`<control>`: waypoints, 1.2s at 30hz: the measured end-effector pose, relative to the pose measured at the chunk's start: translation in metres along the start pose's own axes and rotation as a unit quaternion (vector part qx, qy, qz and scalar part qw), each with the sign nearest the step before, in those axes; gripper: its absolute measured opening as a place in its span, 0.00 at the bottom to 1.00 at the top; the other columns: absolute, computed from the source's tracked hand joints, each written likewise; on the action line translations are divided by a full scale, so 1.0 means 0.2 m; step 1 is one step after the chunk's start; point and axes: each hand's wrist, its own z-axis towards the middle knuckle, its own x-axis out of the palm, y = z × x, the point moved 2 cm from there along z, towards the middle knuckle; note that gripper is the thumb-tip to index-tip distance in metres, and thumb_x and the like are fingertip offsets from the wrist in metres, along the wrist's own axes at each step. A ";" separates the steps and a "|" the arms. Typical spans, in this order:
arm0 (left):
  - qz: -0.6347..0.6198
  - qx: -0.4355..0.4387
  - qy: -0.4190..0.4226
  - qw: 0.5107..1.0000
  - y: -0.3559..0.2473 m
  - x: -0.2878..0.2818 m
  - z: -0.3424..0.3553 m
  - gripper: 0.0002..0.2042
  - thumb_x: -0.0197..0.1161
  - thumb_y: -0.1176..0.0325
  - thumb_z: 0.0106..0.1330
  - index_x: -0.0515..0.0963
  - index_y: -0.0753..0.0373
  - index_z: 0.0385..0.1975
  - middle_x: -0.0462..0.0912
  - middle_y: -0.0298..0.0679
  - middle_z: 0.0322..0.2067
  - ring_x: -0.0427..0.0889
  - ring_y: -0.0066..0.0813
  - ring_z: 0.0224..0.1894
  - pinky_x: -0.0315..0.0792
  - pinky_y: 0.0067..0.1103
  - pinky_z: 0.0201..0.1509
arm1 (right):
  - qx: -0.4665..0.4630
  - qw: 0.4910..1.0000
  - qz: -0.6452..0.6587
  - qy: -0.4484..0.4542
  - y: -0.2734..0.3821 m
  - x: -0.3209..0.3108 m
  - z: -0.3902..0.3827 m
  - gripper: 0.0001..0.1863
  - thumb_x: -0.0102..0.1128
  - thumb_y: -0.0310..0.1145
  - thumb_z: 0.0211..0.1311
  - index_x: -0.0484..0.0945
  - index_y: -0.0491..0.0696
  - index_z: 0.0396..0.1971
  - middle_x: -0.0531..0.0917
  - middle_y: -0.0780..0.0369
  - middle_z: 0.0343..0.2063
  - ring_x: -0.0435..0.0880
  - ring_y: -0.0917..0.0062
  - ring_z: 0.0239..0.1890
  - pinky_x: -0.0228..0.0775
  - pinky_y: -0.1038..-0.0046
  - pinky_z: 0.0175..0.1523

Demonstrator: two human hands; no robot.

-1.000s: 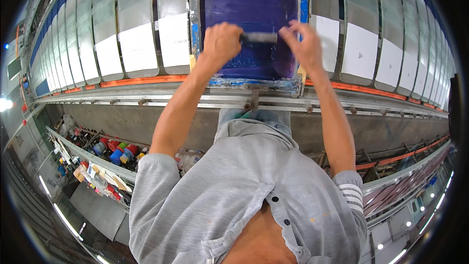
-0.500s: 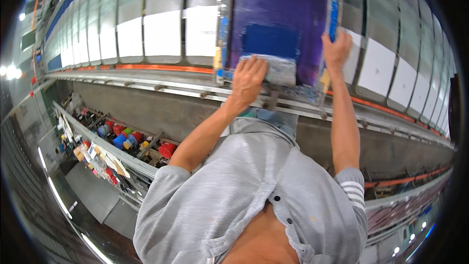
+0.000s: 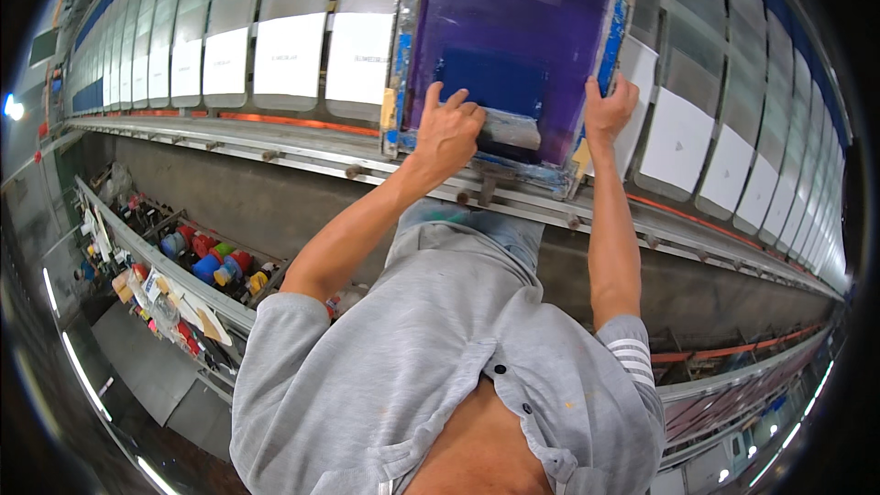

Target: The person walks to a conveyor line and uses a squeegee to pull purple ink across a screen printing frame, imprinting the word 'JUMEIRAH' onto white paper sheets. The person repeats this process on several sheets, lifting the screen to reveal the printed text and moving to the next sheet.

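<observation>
Purple-inked printing screen (image 3: 522,27), a mesh panel set in a metal frame with blue tape along its edges, is laid flat on a long printing table (image 3: 275,142) and is seen in the upper middle of the view, straight ahead of the person. A darker blue rectangle is seen within the purple mesh, near the lower edge. A grey-handled squeegee (image 3: 510,132) is lying across the lower part of the mesh, just inside the near bar of the frame. The left hand (image 3: 449,128) is placed on the left end of this squeegee; its fingers are curled down over the handle and its thumb is raised apart from them, so the handle is gripped rather than merely touched. The right hand (image 3: 607,112) is set on the right bar of the frame, with the fingers pointing up along the taped edge and the thumb spread; whether the bar is clasped or only pressed against cannot be told. White rectangular fabric panels (image 3: 291,55) are laid in a row along the table on both sides of the screen. An orange strip is run along the near edge of the table. Below the table, at the lower left, a shelf of red, blue and yellow ink pots (image 3: 209,261) is seen. A grey shirt is worn by the person.
</observation>
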 end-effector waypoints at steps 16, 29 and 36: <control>-0.056 -0.010 0.041 0.998 0.11 0.01 0.05 0.10 0.63 0.77 0.52 0.85 0.60 0.34 0.88 0.42 0.35 0.88 0.40 0.42 0.67 0.46 0.66 | -0.016 0.996 -0.074 0.038 -0.04 0.15 -0.02 0.29 0.76 0.43 0.52 0.80 0.38 0.49 0.78 0.50 0.44 0.77 0.53 0.51 0.71 0.54 0.55; -0.027 -0.062 0.057 0.996 0.19 -0.03 0.22 0.07 0.66 0.71 0.50 0.89 0.55 0.28 0.86 0.46 0.23 0.87 0.48 0.28 0.79 0.39 0.37 | -0.103 0.920 0.145 0.349 0.60 -0.23 0.18 0.28 0.72 0.52 0.61 0.85 0.46 0.53 0.86 0.59 0.46 0.82 0.67 0.53 0.69 0.64 0.60; 0.009 -0.012 0.005 1.000 0.29 -0.07 0.61 0.10 0.63 0.73 0.55 0.90 0.52 0.31 0.87 0.41 0.26 0.87 0.42 0.31 0.69 0.37 0.42 | -0.296 0.896 -0.017 0.331 0.68 -0.01 0.21 0.17 0.73 0.32 0.49 0.84 0.48 0.41 0.84 0.62 0.38 0.81 0.64 0.49 0.71 0.59 0.49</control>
